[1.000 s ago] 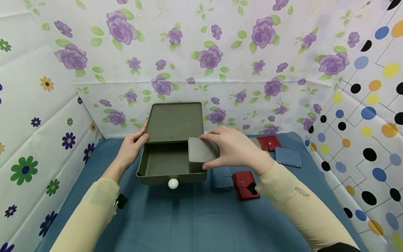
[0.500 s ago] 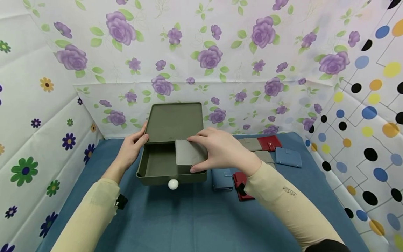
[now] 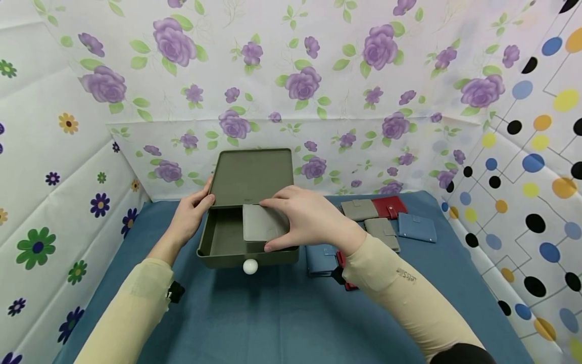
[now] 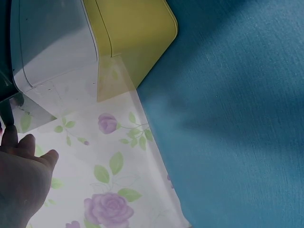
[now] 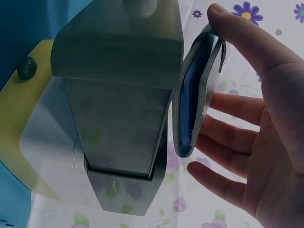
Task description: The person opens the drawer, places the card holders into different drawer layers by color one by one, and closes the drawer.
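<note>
An olive-green drawer box (image 3: 252, 177) stands left of centre in the head view. Its drawer (image 3: 223, 237) is pulled out toward me and has a white round knob (image 3: 250, 266). Above the drawer's right half, my right hand (image 3: 304, 220) holds a grey wallet (image 3: 259, 222) between thumb and fingers. The right wrist view shows this wallet (image 5: 205, 80) edge-on, its inside blue. My left hand (image 3: 188, 212) rests against the box's left side near the top front corner, thumb at the edge. In the left wrist view only part of the left hand (image 4: 23, 175) shows.
Right of the box lie a blue wallet (image 3: 321, 259), a partly hidden red wallet (image 3: 352, 286), two grey wallets (image 3: 383, 233), another red one (image 3: 389, 206) and another blue one (image 3: 417, 227). White (image 4: 57, 42) and yellow (image 4: 137, 28) box tiers appear below the green one. Patterned cloth (image 3: 291, 60) hangs behind.
My right hand has moved left and slightly down with the grey wallet, from the drawer's right edge to over its right half. My left hand has stayed in place.
</note>
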A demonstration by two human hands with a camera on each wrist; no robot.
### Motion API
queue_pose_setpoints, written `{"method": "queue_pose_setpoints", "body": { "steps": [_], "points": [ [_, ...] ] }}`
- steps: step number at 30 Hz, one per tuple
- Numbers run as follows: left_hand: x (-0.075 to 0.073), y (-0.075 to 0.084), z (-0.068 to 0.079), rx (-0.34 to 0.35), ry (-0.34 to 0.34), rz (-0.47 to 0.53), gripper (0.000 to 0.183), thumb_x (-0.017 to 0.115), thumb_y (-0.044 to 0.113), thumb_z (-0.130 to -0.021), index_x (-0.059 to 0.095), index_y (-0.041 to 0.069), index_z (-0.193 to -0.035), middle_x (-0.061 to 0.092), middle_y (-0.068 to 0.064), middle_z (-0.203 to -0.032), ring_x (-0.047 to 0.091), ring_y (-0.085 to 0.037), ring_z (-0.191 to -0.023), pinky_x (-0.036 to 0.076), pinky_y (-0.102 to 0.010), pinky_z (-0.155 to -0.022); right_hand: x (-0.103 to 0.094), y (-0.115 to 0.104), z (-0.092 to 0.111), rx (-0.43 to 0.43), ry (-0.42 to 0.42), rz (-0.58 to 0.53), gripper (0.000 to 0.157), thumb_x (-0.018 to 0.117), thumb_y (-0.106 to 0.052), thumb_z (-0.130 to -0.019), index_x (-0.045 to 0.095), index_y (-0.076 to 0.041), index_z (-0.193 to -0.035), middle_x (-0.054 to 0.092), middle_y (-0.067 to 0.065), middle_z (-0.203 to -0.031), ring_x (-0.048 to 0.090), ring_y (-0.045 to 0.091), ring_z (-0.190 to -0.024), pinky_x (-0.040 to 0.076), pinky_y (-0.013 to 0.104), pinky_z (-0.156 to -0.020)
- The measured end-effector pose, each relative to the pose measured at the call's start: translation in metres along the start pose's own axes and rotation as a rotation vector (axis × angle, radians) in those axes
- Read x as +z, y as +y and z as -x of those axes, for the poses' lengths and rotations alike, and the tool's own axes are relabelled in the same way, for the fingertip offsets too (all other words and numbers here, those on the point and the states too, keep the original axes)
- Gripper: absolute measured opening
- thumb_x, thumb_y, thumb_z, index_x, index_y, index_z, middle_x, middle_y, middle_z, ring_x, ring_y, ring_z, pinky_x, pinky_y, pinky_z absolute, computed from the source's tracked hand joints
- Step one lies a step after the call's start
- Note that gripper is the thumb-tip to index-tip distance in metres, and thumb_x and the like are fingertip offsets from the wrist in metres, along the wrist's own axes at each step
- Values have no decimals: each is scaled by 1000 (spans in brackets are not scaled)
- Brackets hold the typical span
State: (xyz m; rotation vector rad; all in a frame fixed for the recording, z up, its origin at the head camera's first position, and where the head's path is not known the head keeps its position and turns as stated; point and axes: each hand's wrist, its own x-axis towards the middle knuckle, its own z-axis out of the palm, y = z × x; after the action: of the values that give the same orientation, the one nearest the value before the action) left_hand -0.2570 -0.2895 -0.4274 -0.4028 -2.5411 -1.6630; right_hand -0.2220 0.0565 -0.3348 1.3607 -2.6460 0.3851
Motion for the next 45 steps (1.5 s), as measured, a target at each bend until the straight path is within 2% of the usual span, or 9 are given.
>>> {"method": "queue_pose_setpoints", "body": {
  "steps": [23, 32, 45],
  "points": [
    [0, 0, 2, 4, 17, -30, 60, 50, 31, -116, 28, 11, -168, 23, -2, -174, 20, -31, -161, 22, -56, -127, 7, -18, -23, -22, -57, 59, 88, 80, -76, -81, 66, -23, -149, 69, 1, -135, 60, 20, -127, 56, 35, -94],
    [1, 0, 1, -4, 15, -14, 60, 50, 31, -116, 28, 13, -168, 22, 0, -175, 20, -30, -162, 23, -56, -128, 12, -27, -34, -15, -91, 69, 88, 80, -76, -81, 65, -23, -150, 69, 0, -135, 58, 19, -130, 53, 38, -100],
    [0, 0, 1, -18, 13, -18, 60, 50, 33, -115, 28, 17, -168, 22, -1, -175, 21, -32, -161, 23, -58, -127, 18, -42, -51, 12, -138, 108, 89, 79, -76, -81, 65, -23, -151, 68, 1, -136, 56, 20, -131, 52, 40, -102]
  ]
}}
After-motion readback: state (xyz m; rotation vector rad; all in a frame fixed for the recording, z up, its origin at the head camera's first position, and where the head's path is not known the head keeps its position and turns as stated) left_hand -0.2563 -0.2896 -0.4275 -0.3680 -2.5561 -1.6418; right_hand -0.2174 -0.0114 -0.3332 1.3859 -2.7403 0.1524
